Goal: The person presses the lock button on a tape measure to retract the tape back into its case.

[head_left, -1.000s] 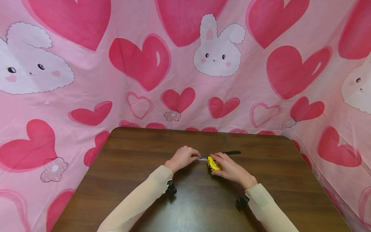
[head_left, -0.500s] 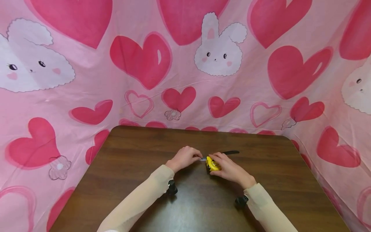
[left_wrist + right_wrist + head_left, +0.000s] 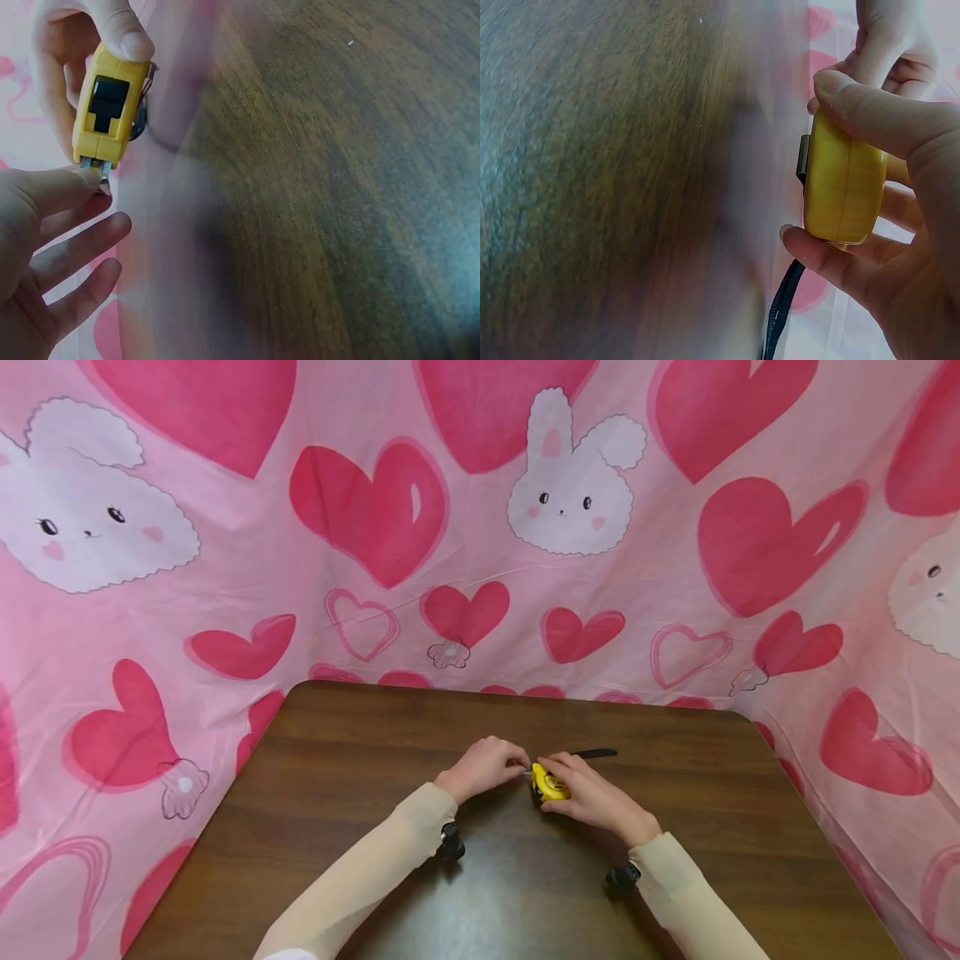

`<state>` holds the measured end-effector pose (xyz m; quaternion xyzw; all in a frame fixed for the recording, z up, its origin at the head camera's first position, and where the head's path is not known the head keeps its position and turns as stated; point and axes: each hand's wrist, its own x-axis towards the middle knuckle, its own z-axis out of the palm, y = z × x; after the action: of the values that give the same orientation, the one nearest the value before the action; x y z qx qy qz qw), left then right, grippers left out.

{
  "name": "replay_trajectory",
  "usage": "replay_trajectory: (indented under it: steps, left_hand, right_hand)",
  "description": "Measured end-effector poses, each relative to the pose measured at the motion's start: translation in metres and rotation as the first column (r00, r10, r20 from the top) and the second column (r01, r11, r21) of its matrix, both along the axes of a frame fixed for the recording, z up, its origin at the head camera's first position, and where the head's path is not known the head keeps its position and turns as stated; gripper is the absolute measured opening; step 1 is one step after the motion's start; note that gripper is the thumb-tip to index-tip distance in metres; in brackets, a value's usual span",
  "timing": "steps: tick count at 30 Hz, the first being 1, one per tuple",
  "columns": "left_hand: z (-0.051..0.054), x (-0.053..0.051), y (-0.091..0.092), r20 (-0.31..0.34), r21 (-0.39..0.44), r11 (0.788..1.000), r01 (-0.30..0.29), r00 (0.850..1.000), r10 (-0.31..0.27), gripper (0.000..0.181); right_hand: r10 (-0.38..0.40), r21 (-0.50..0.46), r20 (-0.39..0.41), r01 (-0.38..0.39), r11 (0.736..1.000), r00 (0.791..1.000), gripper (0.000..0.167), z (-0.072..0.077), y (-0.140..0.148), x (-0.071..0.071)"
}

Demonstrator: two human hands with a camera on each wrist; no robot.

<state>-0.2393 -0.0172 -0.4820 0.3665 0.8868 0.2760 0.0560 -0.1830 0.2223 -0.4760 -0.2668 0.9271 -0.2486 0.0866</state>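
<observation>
My right hand (image 3: 600, 795) grips a yellow tape measure (image 3: 552, 783) above the table, thumb on one side and fingers on the other. The left hand (image 3: 483, 767) pinches the end of the metal blade (image 3: 95, 163) between thumb and index finger, right at the mouth of the case. Only a very short bit of blade shows there. A black sliding lock (image 3: 108, 99) is visible on the front of the case in the left wrist view. From its back end hangs a black wrist strap (image 3: 781, 304), and a metal belt clip (image 3: 803, 159) sits on its side.
A dark brown wooden table (image 3: 360, 743) lies under both hands. Pink cloth (image 3: 465, 543) printed with hearts and rabbits hangs behind it and along both sides. Black wrist cameras (image 3: 622, 878) are strapped below both forearms.
The stretch of blade between my left fingers and the case has shortened to almost nothing. The left hand has moved slightly right and the tape measure slightly left.
</observation>
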Motion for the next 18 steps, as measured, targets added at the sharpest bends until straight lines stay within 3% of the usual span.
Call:
replay_trajectory:
  steps: [18]
  left_hand:
    - [-0.0023,0.0009,0.0045,0.01,0.03,0.999,-0.015,1.0,0.015,0.016]
  right_hand:
    - [0.017,-0.006,-0.014,-0.017,1.0,1.0,0.071,-0.0016,-0.0013,-0.0007]
